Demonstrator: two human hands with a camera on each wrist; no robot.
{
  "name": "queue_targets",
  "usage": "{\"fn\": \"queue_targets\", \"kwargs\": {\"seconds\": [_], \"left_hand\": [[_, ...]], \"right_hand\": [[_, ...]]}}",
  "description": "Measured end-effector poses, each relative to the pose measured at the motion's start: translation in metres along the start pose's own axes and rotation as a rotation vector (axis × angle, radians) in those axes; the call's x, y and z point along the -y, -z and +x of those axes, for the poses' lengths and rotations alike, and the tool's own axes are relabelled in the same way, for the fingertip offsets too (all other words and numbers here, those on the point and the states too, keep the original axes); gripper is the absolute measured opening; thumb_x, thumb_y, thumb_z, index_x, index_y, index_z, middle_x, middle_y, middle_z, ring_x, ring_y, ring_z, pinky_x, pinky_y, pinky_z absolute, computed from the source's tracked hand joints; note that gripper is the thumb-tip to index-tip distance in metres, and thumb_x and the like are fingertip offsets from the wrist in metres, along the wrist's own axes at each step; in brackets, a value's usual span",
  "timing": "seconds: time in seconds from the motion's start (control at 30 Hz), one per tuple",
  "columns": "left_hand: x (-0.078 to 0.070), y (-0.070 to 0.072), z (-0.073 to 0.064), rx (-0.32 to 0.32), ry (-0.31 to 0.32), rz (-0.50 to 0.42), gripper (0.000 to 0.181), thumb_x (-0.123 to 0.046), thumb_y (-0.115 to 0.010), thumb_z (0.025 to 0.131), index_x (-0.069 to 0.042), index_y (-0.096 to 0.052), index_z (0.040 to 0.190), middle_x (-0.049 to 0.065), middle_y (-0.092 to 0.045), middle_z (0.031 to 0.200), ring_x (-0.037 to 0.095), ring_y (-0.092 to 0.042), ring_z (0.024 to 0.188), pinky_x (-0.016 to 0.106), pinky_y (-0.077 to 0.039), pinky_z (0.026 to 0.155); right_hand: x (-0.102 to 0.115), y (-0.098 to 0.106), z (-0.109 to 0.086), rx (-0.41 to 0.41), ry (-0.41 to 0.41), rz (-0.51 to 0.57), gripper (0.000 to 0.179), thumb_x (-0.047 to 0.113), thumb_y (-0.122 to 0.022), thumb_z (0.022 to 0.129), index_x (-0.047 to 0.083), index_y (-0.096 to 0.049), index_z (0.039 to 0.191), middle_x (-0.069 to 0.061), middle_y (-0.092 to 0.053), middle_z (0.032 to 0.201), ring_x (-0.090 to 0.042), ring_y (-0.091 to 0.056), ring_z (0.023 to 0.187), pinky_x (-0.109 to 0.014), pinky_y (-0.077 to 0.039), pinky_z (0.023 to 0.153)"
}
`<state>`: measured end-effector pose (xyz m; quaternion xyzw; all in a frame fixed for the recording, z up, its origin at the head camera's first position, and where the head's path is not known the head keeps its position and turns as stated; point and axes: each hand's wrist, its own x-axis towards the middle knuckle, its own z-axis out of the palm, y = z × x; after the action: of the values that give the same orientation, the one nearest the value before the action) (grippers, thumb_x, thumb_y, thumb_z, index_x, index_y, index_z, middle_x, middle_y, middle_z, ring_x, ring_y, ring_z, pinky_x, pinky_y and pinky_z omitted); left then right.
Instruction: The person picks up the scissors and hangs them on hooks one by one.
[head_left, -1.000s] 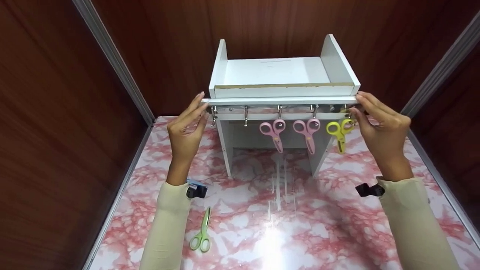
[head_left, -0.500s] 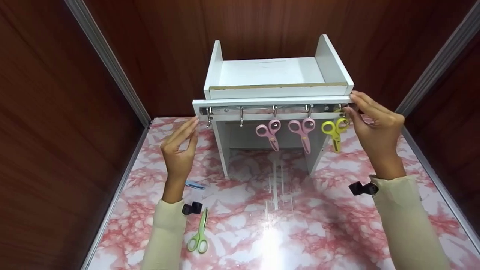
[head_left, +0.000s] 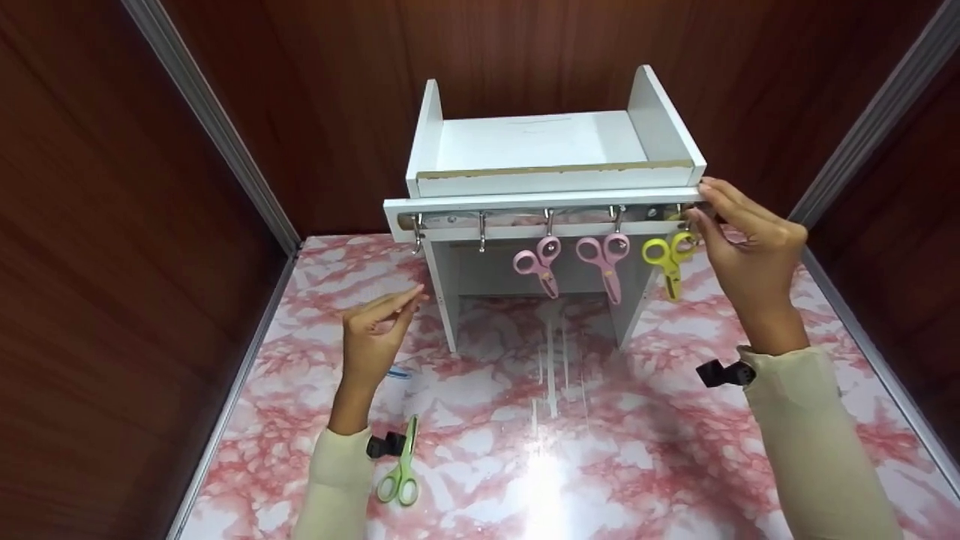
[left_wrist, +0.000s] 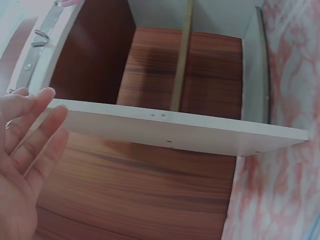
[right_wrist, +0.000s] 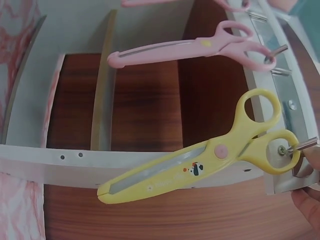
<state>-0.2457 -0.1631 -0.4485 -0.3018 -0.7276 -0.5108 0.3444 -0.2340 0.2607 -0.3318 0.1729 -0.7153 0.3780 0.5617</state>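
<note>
A white rail with metal hooks (head_left: 450, 204) spans the front of a small white shelf unit (head_left: 540, 142). My right hand (head_left: 761, 251) pinches the rail's right end between thumb and fingers. From the hook beside it hangs a pair of yellow scissors (head_left: 673, 277), blades down. Two pairs of pink scissors hang further left, one near the middle (head_left: 548, 281) and one right of it (head_left: 610, 274); the two leftmost hooks carry nothing. My left hand (head_left: 373, 345) is in the air below the rail's left end, fingers loosely bent and holding nothing.
Green scissors (head_left: 406, 469) lie on the pink marbled table (head_left: 645, 435) by my left sleeve. A slim blue object (head_left: 400, 373) lies partly hidden behind my left hand. Dark wooden panels (head_left: 90, 262) enclose the left, back and right sides.
My left hand has let go of the rail's left end and moved down, away from it. The right hand keeps its hold on the right end, and the scissors still hang.
</note>
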Motion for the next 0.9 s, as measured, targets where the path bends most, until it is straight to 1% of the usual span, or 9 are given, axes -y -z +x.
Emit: {"fn": "queue_targets", "kwargs": {"seconds": [0.07, 0.13, 0.27, 0.4, 0.47, 0.57, 0.73, 0.8, 0.9], "left_hand": [[0.002, 0.0, -0.005, 0.05, 0.053, 0.009, 0.026, 0.008, -0.074, 0.088, -0.004, -0.079, 0.11, 0.01, -0.078, 0.102, 0.023, -0.075, 0.088, 0.018, -0.06, 0.076], [0.005, 0.001, -0.01, 0.116, 0.101, 0.022, 0.024, 0.004, -0.074, 0.09, -0.008, -0.08, 0.11, 0.006, -0.077, 0.105, 0.021, -0.074, 0.087, 0.02, -0.059, 0.074], [0.009, 0.004, -0.021, 0.254, 0.183, 0.029, 0.024, -0.003, -0.073, 0.093, -0.014, -0.08, 0.112, 0.0, -0.077, 0.108, 0.02, -0.074, 0.088, 0.027, -0.062, 0.072], [0.012, 0.006, -0.032, 0.33, 0.252, 0.032, 0.027, -0.003, -0.073, 0.093, -0.018, -0.079, 0.115, -0.001, -0.077, 0.107, 0.023, -0.074, 0.089, 0.036, -0.064, 0.075], [0.013, 0.007, -0.037, 0.354, 0.262, 0.046, 0.028, 0.0, -0.073, 0.092, -0.017, -0.079, 0.115, 0.001, -0.077, 0.107, 0.025, -0.074, 0.088, 0.039, -0.064, 0.074], [0.017, 0.008, -0.046, 0.394, 0.266, 0.069, 0.03, 0.002, -0.074, 0.091, -0.016, -0.079, 0.114, 0.002, -0.077, 0.109, 0.023, -0.074, 0.088, 0.037, -0.064, 0.072], [0.025, 0.012, -0.066, 0.448, 0.292, 0.096, 0.031, 0.001, -0.075, 0.09, -0.016, -0.079, 0.115, 0.004, -0.075, 0.113, 0.022, -0.073, 0.09, 0.034, -0.064, 0.071], [0.028, 0.015, -0.075, 0.474, 0.299, 0.113, 0.03, 0.001, -0.075, 0.09, -0.014, -0.079, 0.116, 0.006, -0.074, 0.114, 0.025, -0.073, 0.092, 0.034, -0.064, 0.07], [0.031, 0.018, -0.085, 0.536, 0.323, 0.14, 0.032, 0.001, -0.075, 0.09, -0.013, -0.077, 0.118, 0.008, -0.073, 0.119, 0.025, -0.072, 0.094, 0.034, -0.064, 0.07]], "right_hand": [[0.0, -0.002, 0.002, -0.004, 0.003, 0.003, 0.029, -0.017, -0.082, 0.074, -0.004, -0.079, 0.099, -0.011, -0.076, 0.107, -0.031, -0.075, 0.094, -0.016, -0.057, 0.089], [0.001, -0.002, 0.004, -0.01, 0.006, 0.004, 0.029, -0.017, -0.082, 0.074, -0.003, -0.079, 0.099, -0.01, -0.076, 0.107, -0.029, -0.075, 0.093, -0.016, -0.057, 0.088], [0.001, -0.002, 0.005, -0.017, 0.01, 0.004, 0.03, -0.018, -0.082, 0.074, -0.003, -0.079, 0.1, -0.01, -0.076, 0.107, -0.027, -0.075, 0.091, -0.015, -0.057, 0.087], [0.001, -0.001, 0.007, -0.032, 0.012, -0.004, 0.03, -0.018, -0.082, 0.073, -0.003, -0.08, 0.099, -0.011, -0.077, 0.106, -0.026, -0.075, 0.092, -0.014, -0.056, 0.087], [0.0, -0.001, 0.008, -0.043, 0.014, -0.006, 0.029, -0.017, -0.083, 0.073, -0.003, -0.08, 0.098, -0.011, -0.077, 0.105, -0.027, -0.075, 0.092, -0.014, -0.056, 0.087], [0.0, -0.002, 0.008, -0.048, 0.025, -0.005, 0.029, -0.018, -0.083, 0.072, -0.003, -0.08, 0.098, -0.011, -0.077, 0.104, -0.028, -0.075, 0.091, -0.014, -0.056, 0.087], [-0.001, -0.003, 0.004, -0.036, 0.039, 0.011, 0.031, -0.019, -0.082, 0.072, -0.004, -0.079, 0.098, -0.012, -0.076, 0.106, -0.03, -0.075, 0.091, -0.014, -0.057, 0.086], [-0.001, -0.003, 0.002, -0.025, 0.045, 0.016, 0.031, -0.02, -0.082, 0.071, -0.005, -0.079, 0.099, -0.013, -0.076, 0.106, -0.028, -0.075, 0.09, -0.013, -0.057, 0.085], [-0.001, -0.001, 0.0, -0.014, 0.052, 0.018, 0.032, -0.021, -0.082, 0.071, -0.005, -0.079, 0.099, -0.016, -0.076, 0.105, -0.024, -0.075, 0.091, -0.012, -0.056, 0.085]]}}
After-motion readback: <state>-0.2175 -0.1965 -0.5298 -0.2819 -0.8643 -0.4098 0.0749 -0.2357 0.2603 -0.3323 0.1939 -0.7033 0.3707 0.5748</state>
